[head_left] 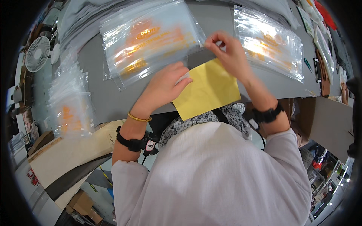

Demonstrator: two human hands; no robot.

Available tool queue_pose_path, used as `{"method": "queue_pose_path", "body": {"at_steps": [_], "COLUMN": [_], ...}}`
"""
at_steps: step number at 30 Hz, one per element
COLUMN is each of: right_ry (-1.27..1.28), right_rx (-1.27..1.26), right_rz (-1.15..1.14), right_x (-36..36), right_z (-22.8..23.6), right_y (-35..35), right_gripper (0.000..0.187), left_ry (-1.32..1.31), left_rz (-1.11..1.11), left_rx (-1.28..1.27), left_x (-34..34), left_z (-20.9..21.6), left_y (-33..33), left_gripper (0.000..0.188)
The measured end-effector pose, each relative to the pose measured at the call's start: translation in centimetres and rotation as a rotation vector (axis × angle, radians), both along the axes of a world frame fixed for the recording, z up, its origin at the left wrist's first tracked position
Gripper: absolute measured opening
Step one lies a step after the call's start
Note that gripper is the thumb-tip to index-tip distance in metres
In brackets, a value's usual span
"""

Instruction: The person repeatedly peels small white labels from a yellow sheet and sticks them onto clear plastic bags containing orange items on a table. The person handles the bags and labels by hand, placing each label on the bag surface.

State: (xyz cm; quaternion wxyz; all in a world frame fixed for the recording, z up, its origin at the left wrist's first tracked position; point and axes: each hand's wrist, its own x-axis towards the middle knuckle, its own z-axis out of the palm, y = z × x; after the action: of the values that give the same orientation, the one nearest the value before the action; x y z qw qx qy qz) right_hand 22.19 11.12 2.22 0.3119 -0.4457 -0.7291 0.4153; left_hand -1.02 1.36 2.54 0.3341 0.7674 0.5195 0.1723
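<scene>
A plain yellow sheet (209,90) lies slanted at the front edge of the grey table, partly hanging over my lap. My left hand (166,83) is closed at its upper left corner, thumb on top, with a small whitish piece (183,77) showing under the thumb. Above the sheet's far edge, my right hand (230,53) is closed in a pinch. Whatever its fingertips hold is too small to make out. They are beside the right corner of a stack of clear plastic bags (162,56) with orange print.
More clear printed bags (269,45) lie at the right, and others (71,113) hang over the left edge. Grey cloth (88,22) is heaped at the back. A phone (317,71) and a green pen (308,64) lie far right. A white fan (37,54) stands left.
</scene>
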Motion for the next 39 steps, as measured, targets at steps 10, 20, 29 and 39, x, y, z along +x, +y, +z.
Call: {"method": "queue_pose_path", "body": {"at_steps": [10,20,29,39], "right_ry": [-0.169,-0.383,-0.464,-0.317], "right_rx": [-0.150,0.286,0.279,0.293], "right_rz": [0.135,0.049,-0.146,-0.321], "right_x": [-1.8,-2.4,-3.1,2.4], "right_z": [-4.0,-4.9,-4.6,-2.3], "right_y": [6.1,4.5,7.5,7.9], "right_gripper": [0.016,0.019,0.034,0.031], "left_ry": [0.123,0.108,0.096,-0.546], "left_rz": [-0.108,-0.091,-0.141,0.174], "left_rx": [0.343,0.308,0.426,-0.591], "left_x": [1.7,2.0,1.9,-1.8], "left_z": [-1.1,-1.3,-1.9,-0.8], "left_y": [2.7,3.0,2.6,-1.8], "left_gripper": [0.018,0.015,0.014,0.027]}}
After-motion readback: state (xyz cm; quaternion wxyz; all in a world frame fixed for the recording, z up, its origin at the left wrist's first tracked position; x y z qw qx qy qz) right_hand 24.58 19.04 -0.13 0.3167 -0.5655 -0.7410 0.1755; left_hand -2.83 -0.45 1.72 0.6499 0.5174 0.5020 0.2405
